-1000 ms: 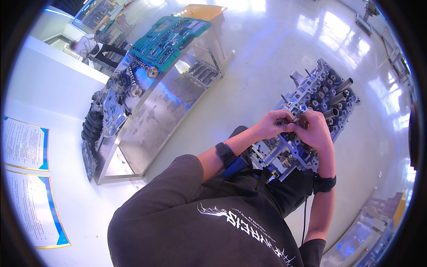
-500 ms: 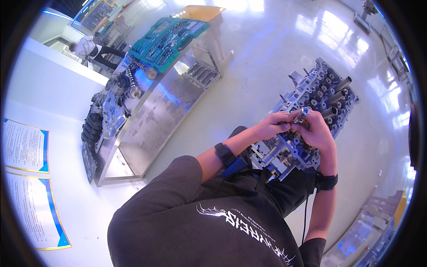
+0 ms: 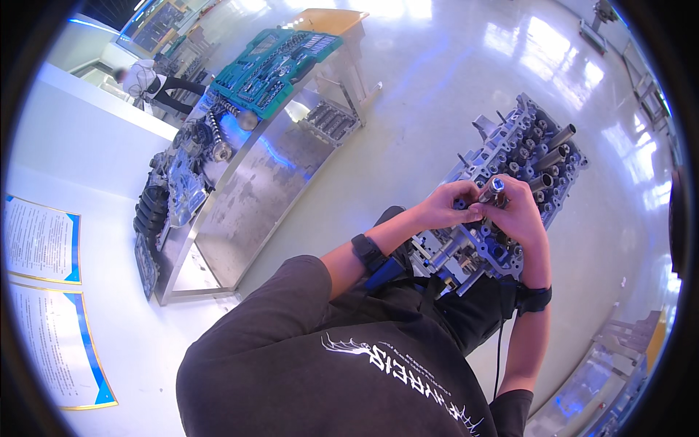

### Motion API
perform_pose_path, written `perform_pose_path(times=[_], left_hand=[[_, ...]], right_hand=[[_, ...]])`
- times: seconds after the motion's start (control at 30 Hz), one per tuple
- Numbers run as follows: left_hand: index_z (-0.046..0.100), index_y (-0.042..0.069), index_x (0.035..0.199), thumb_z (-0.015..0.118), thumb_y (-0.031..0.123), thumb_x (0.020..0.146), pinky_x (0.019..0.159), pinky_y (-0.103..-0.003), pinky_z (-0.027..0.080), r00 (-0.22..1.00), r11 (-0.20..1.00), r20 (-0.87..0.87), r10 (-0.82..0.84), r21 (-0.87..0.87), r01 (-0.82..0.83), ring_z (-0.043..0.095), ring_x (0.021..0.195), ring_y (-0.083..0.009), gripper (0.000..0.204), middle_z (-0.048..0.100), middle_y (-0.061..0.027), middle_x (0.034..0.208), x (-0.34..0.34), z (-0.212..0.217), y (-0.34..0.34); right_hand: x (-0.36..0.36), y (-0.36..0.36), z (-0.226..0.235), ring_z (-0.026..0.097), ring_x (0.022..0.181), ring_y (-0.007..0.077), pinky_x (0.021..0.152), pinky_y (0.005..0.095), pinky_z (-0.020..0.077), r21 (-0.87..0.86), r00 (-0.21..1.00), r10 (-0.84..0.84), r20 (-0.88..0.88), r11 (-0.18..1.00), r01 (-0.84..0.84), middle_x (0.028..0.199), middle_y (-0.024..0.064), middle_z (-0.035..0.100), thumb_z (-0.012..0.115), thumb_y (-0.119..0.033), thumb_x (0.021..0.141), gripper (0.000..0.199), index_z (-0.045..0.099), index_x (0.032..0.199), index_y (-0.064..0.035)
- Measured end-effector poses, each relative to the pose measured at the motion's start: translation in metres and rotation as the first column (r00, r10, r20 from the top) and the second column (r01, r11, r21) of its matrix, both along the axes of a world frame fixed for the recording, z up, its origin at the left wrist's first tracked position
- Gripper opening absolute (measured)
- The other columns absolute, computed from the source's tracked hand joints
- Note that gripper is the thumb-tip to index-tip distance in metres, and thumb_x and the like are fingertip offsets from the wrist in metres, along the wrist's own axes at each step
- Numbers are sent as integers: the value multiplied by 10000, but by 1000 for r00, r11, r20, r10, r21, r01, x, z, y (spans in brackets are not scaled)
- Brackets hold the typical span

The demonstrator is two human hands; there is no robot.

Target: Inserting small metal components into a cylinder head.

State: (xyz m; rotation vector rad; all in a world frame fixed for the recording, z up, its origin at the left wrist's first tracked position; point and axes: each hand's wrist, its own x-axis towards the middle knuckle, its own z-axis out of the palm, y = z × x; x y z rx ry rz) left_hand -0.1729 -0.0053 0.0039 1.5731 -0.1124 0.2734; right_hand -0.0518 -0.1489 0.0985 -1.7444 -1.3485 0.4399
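Observation:
Both hands meet above an engine cylinder head (image 3: 520, 142) that stands in front of me. Between them is a shiny metal socket (image 3: 497, 186), its end with a square hole facing up toward me. My right hand (image 3: 520, 210) is closed around the socket, thumb across its near side. My left hand (image 3: 453, 205) is closed at the socket's left side, with thumb and fingertips pinched against it. The fingers hide the lower end, so I cannot see whether it touches the cylinder head. Several metal tubes (image 3: 555, 156) stick up from the head beyond my right hand.
At the left a metal workbench (image 3: 255, 197) carries a green tool case (image 3: 273, 65), camshafts (image 3: 218, 138) and dark engine parts (image 3: 151, 211). Another cylinder head part (image 3: 331, 122) lies on its lower shelf. A person (image 3: 145, 81) stands behind the bench.
The socket has tilted slightly, so its open end faces me more. My left fingers have shifted and opened a little into a ring shape. The cylinder head has not moved.

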Motion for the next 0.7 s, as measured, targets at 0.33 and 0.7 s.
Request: perform_pose_path(times=[0.33, 0.7], left_hand=[[624, 16, 975, 741, 68, 834, 852, -320, 463, 996, 990, 58, 70, 115, -76, 562, 977, -157, 191, 608, -52, 1011, 3, -11, 3], [614, 6, 996, 671, 141, 911, 878, -315, 435, 999, 996, 26, -30, -80, 32, 529, 990, -153, 170, 582, -46, 1028, 0, -6, 2]], right_hand=[[-5, 4, 8, 587, 725, 260, 670, 366, 470, 47, 998, 9, 61, 999, -12, 722, 80, 599, 807, -110, 634, 247, 623, 780, -34], [4, -1, 2, 620, 822, 301, 775, 379, 487, 37, 988, 137, 69, 989, -140, 849, 111, 643, 715, -9, 691, 211, 673, 895, -41]])
